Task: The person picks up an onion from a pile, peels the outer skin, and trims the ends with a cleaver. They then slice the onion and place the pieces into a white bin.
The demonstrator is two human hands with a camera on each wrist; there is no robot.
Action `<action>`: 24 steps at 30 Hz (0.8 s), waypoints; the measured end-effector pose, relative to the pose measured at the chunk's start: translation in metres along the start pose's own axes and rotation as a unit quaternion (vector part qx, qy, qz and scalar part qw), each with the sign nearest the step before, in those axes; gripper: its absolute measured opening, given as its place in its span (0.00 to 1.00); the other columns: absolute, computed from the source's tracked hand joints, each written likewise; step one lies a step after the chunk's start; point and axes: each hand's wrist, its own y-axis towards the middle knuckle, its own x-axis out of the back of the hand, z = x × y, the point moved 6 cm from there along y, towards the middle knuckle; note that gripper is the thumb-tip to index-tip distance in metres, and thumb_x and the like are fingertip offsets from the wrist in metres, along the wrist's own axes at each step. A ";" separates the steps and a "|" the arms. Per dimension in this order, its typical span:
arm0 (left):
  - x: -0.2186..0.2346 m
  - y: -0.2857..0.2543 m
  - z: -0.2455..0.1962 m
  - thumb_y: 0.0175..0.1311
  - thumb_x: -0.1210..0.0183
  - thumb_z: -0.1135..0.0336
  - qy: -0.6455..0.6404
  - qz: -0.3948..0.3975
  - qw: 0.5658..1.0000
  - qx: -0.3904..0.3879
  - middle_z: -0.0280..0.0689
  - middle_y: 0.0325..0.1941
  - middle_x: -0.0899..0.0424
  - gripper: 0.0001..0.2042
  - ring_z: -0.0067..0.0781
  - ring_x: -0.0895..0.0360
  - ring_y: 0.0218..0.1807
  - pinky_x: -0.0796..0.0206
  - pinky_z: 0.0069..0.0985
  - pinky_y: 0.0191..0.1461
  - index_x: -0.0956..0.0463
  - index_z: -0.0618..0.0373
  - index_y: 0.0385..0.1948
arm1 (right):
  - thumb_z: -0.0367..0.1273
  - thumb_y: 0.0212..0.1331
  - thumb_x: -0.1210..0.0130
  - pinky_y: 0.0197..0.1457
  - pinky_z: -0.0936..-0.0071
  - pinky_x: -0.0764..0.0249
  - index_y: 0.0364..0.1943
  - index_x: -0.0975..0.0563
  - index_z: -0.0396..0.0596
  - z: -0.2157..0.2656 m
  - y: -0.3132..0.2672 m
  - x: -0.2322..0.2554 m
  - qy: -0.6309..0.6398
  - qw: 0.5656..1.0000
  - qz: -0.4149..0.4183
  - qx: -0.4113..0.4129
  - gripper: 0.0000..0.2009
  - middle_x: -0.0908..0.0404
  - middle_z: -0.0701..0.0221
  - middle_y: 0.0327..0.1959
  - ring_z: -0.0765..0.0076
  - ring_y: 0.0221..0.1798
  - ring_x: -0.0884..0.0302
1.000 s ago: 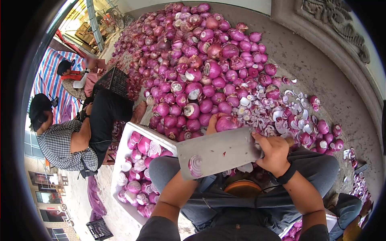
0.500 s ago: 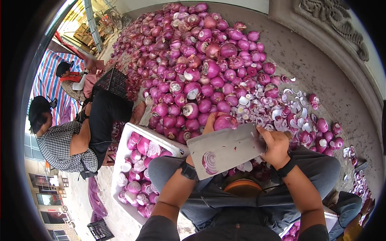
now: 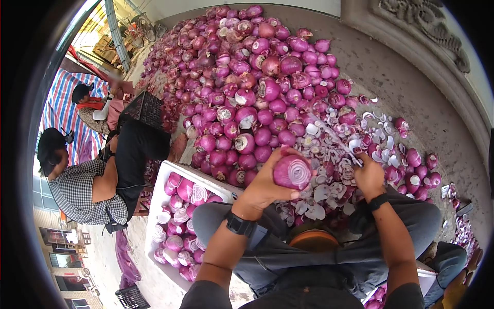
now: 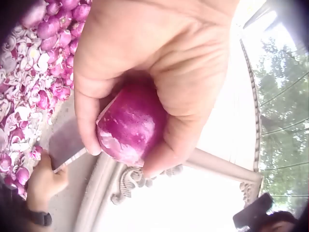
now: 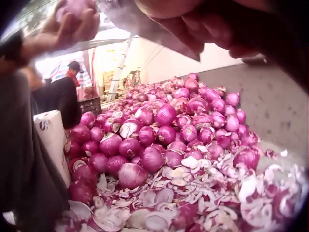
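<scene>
My left hand (image 3: 262, 188) grips a red onion (image 3: 293, 172), its pale ringed cut face turned up toward the head camera. In the left wrist view the thumb and fingers wrap round the purple skin of this onion (image 4: 130, 128). My right hand (image 3: 369, 177) holds a cleaver by its handle, off to the right of the onion. From the head its blade (image 3: 337, 138) appears nearly edge-on, as a thin pale strip pointing up and left over the peelings. The right wrist view shows the broad grey blade (image 5: 145, 30) at the top, beyond the curled fingers.
A large heap of red onions (image 3: 267, 89) covers the ground ahead. Cut slices and peelings (image 3: 321, 194) lie before my knees. At my left stands a white foam box (image 3: 218, 181) of trimmed onions. Two people sit farther left, near a black crate (image 3: 141, 110).
The cleaver has swung right, away from the onion, turning from broadside to edge-on; the slice seen on its blade is out of sight. The left hand has turned the onion's cut face up.
</scene>
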 end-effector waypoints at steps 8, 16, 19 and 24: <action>0.005 0.004 0.004 0.39 0.34 0.83 -0.036 -0.030 0.999 -0.002 0.43 0.57 0.31 0.39 0.48 0.31 0.61 0.29 0.38 0.57 0.41 0.54 0.58 | 0.33 0.47 0.45 0.34 0.58 0.28 0.38 0.20 0.52 0.011 -0.009 0.001 0.050 0.996 0.009 -0.075 0.12 0.20 0.58 0.23 0.49 0.29 0.21; 0.011 0.002 0.012 0.41 0.33 0.84 -0.093 -0.109 0.990 0.009 0.42 0.53 0.29 0.38 0.38 0.26 0.55 0.28 0.33 0.54 0.42 0.55 0.58 | 0.27 0.39 0.42 0.29 0.61 0.29 0.41 0.21 0.54 0.074 -0.025 0.033 0.112 0.987 -0.051 0.106 0.18 0.23 0.61 0.19 0.52 0.25 0.23; 0.047 -0.005 0.040 0.50 0.38 0.81 -0.141 -0.156 0.977 -0.044 0.40 0.54 0.29 0.34 0.36 0.25 0.54 0.29 0.34 0.56 0.43 0.54 0.61 | 0.26 0.32 0.42 0.26 0.61 0.32 0.43 0.21 0.51 0.102 -0.035 0.055 0.098 0.963 -0.091 0.233 0.23 0.27 0.65 0.17 0.55 0.21 0.27; 0.073 0.012 0.060 0.69 0.54 0.59 0.003 -0.167 0.982 -0.083 0.44 0.53 0.25 0.15 0.44 0.27 0.57 0.31 0.41 0.58 0.35 0.45 0.56 | 0.27 0.23 0.42 0.23 0.65 0.38 0.46 0.22 0.48 0.127 -0.056 0.059 0.078 0.918 -0.112 0.372 0.31 0.35 0.73 0.15 0.63 0.19 0.33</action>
